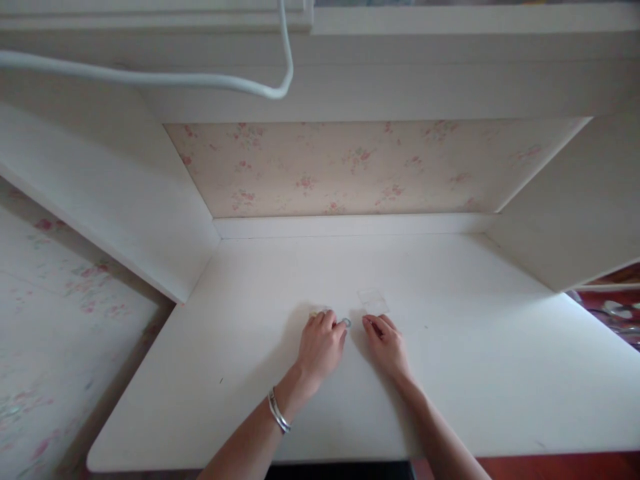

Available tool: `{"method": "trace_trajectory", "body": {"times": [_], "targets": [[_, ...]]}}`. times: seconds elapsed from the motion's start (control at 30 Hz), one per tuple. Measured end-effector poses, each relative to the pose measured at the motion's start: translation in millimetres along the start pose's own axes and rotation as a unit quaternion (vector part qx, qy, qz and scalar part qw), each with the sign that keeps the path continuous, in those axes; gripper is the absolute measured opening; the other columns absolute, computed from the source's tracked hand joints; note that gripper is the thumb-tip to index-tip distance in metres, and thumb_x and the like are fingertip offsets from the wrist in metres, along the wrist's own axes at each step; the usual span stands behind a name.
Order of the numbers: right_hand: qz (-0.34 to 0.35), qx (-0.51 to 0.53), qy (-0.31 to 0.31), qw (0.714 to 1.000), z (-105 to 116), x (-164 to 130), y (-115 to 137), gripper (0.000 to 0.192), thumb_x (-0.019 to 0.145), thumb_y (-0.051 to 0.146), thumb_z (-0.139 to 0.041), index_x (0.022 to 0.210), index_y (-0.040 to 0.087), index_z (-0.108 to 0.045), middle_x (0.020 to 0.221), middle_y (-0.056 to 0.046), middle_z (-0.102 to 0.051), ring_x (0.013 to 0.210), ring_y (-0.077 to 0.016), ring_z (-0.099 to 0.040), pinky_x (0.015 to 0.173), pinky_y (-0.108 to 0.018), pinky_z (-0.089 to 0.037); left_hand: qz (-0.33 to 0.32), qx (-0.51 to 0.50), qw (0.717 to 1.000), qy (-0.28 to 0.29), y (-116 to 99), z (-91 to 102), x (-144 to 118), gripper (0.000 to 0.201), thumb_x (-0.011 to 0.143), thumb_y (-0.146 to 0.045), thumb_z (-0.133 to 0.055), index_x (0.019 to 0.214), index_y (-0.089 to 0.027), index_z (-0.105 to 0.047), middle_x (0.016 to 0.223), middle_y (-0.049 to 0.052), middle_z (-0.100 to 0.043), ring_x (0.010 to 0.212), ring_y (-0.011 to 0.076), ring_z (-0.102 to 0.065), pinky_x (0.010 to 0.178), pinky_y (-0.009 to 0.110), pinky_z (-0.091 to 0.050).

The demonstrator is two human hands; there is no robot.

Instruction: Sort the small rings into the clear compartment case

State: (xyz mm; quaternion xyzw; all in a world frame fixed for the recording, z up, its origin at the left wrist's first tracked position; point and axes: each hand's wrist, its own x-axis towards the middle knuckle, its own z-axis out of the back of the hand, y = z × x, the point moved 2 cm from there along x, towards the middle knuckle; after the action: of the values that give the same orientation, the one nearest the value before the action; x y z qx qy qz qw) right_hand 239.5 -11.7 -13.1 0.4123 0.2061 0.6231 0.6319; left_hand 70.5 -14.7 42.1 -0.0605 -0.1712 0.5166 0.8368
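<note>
Left hand (320,347) fingers pinch a small ring (347,323); right hand (386,343) fingers curled, empty; ring could slip, rolling across the worktop (475,347).

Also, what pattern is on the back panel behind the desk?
Small pink flowers on cream back panel, clearest in the head view.

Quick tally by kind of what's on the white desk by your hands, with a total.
Small ring, at the left hand fingertips: 1
Clear square bag, just beyond the right hand: 1
Small yellowish bit, partly hidden by the left hand, too small to identify: 1
Total: 3 things on the desk
</note>
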Motion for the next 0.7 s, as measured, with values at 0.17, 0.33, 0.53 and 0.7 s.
{"method": "trace_trajectory", "body": {"times": [0.17,0.33,0.53,0.7], "targets": [[0.011,0.005,-0.005,1.0,0,0,-2,0.038,0.091,0.044,-0.04,0.089,0.018,-0.068,0.077,-0.005,-0.06,0.066,-0.0149,-0.056,0.062,-0.025,-0.043,-0.023,0.031,0.999,0.036,-6,-13.5,13,0.02,0.09,-0.021,-0.046,0.087,-0.02,-0.066,0.09,0.008,-0.054,0.091,0.0219,-0.049,0.081,0.037,-0.04],[0.02,-0.002,0.004,1.0,1,0,-2,0.038,0.091,0.044,-0.039,0.089,0.018,-0.068,0.076,-0.005,-0.061,0.065,-0.0145,-0.056,0.062,-0.024,-0.043,-0.022,0.051,0.997,0.058,-5,-20.9,18,0.024,0.089,-0.012,-0.043,0.083,-0.019,-0.065,0.092,0.008,-0.055,0.091,0.0216,-0.049,0.08,0.037,-0.039],[0.04,-0.013,0.016,0.999,0,0,-4,0.035,0.093,0.041,-0.04,0.091,0.02,-0.067,0.079,-0.004,-0.061,0.068,-0.0137,-0.057,0.063,-0.023,-0.043,-0.007,0.045,0.997,0.066,-7,-21.3,18,0.024,0.087,-0.007,-0.044,0.086,-0.018,-0.064,0.094,0.007,-0.055,0.093,0.0206,-0.05,0.081,0.035,-0.039],[0.08,-0.087,0.049,0.992,-2,-4,1,0.03,0.095,0.034,-0.038,0.094,0.021,-0.065,0.079,-0.003,-0.059,0.068,-0.013,-0.056,0.063,-0.022,-0.04,0.022,-0.001,1.0,0.012,0,-6.5,16,0.02,0.092,-0.019,-0.045,0.09,-0.022,-0.065,0.091,0.004,-0.055,0.089,0.0188,-0.051,0.081,0.034,-0.037]]}}
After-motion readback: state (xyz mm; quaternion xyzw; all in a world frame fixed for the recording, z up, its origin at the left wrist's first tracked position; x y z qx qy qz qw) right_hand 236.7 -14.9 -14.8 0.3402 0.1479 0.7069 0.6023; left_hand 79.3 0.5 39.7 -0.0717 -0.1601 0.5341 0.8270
